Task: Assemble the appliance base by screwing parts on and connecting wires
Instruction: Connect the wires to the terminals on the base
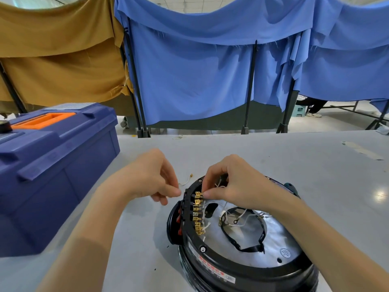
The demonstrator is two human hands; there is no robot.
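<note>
Appliance base (242, 268) upside down on table (315, 165). Right hand (233, 182) pinches top brass connector (198, 194) of terminal row (197, 216). Left hand (151, 175) curled beside rim, grip unclear. Risk: angled push bends tab; unbraced base slides.

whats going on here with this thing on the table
A person is wiring a black appliance base on a grey table. The right hand pinches the top brass connector in the row along the rim, while white wires lie loose over the metal plate. The left hand is curled beside the rim; whether its grip holds anything is unclear. A blue toolbox stands at left.
</note>
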